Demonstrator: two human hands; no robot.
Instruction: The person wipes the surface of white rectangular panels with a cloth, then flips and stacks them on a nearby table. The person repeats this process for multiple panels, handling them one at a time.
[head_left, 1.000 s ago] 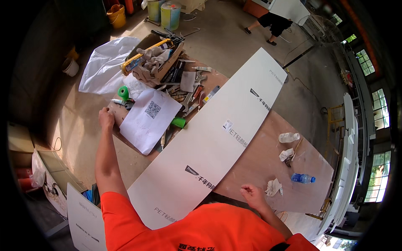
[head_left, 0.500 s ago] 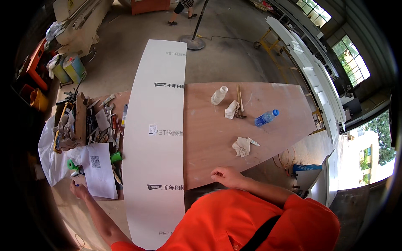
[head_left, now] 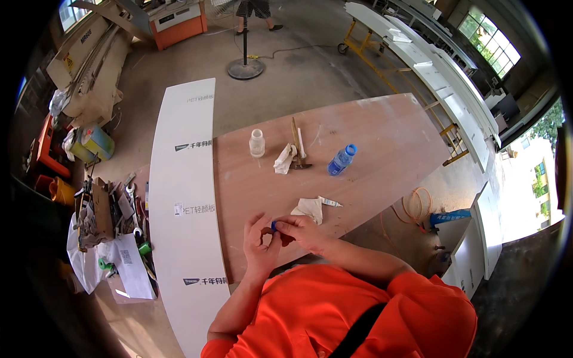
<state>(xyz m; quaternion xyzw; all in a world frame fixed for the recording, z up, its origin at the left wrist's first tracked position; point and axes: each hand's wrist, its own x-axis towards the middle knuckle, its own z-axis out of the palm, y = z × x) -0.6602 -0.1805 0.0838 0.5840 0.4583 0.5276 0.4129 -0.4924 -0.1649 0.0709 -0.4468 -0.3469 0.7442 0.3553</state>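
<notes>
In front of my body, above the near edge of the brown tabletop [head_left: 262,185], my two hands meet at a small blue object [head_left: 274,226]. My left hand [head_left: 260,243] is curled, with thumb and fingers at this object. From the other side, the bent fingers of my right hand [head_left: 301,231] pinch it. The object's kind is too small to tell. Just beyond my right hand lie a crumpled white cloth [head_left: 307,209] and a white tube [head_left: 330,202]. A long white board [head_left: 182,238] lies to the left of my hands.
Farther back are a clear bottle [head_left: 256,144], a hammer [head_left: 300,164], a second cloth [head_left: 285,159] and a blue-capped bottle [head_left: 341,161]. Wrenches [head_left: 135,212], a printed sheet [head_left: 132,268] and other tools crowd the left. Beyond stands a pedestal fan [head_left: 245,70], near a person's legs [head_left: 255,12].
My left hand has come from beside the printed sheet on the left to meet my right hand, with the small blue object between them. The view has shifted, so the table appears farther left.
</notes>
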